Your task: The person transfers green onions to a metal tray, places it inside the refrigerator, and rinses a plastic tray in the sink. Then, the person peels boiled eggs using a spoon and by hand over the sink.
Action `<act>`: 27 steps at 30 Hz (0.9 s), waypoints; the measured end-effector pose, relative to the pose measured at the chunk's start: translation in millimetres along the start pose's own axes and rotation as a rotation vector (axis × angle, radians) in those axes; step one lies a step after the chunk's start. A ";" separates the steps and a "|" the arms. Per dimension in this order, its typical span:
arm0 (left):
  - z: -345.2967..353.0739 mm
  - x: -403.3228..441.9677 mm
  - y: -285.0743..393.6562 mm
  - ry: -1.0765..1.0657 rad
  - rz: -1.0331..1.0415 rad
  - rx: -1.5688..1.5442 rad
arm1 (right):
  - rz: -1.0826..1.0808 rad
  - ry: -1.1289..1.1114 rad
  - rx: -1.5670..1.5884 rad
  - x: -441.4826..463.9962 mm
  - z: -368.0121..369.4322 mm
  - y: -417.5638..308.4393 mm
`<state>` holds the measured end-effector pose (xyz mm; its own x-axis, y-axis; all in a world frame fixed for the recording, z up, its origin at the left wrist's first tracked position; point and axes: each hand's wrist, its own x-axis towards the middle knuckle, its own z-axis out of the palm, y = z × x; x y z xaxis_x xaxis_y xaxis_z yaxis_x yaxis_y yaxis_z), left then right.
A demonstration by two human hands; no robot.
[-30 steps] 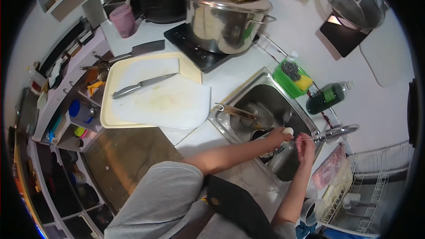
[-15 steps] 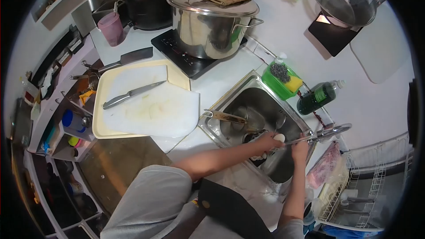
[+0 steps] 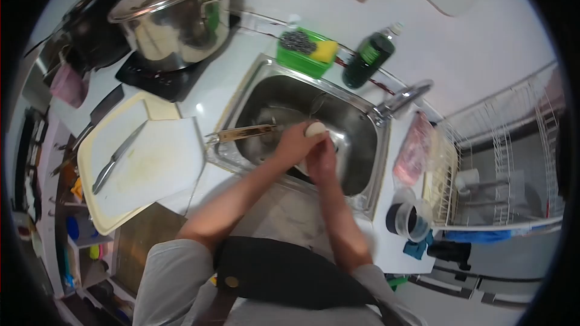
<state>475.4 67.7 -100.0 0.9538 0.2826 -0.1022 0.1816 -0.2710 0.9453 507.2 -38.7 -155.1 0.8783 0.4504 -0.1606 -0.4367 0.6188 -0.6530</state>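
Note:
Above the sink basin point(image 3: 356, 166), my left hand point(image 3: 295, 143) is closed around a small pale round item point(image 3: 315, 128); its exact kind does not show. My right hand point(image 3: 322, 160) presses against the lower side of that item, its fingers drawn together and partly hidden. Left of my hands, a wooden-handled utensil point(image 3: 244, 133) rests over the sink's rim, its far end inside the basin. Beyond my right hand, the chrome faucet point(image 3: 402, 101) reaches up from the sink's right corner.
Left stand a cutting board point(image 3: 163, 151) with a knife point(image 3: 118, 160) and a steel pot point(image 3: 181, 27). Behind the sink are a green sponge holder point(image 3: 296, 62) and a dark green bottle point(image 3: 370, 57). A bagged pink item point(image 3: 414, 148) and a dish rack point(image 3: 483, 169) are right.
My right hand has left the faucet and joined my left hand at the pale round item. The view has turned right, so the pot and cutting board sit farther left.

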 end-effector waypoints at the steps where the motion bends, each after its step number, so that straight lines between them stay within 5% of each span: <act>1: 4.5 -1.1 0.7 0.004 -0.011 0.030 | 0.009 0.021 0.122 -5.0 6.9 3.9; 9: -35.2 -48.2 12.5 0.050 0.289 0.364 | 0.001 0.210 0.515 -3.0 5.9 -8.2; 12: -42.1 -73.8 24.6 -0.021 0.099 0.125 | -0.083 0.260 0.487 0.3 -4.1 -9.6; 27: -6.2 -82.6 -7.2 0.044 0.201 -0.063 | -0.139 0.262 0.536 -10.4 22.9 -26.2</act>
<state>393.9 52.1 -96.5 0.9577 0.2689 0.1026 -0.0278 -0.2684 0.9629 505.1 -44.8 -119.4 0.9230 0.2112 -0.3217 -0.2921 0.9287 -0.2283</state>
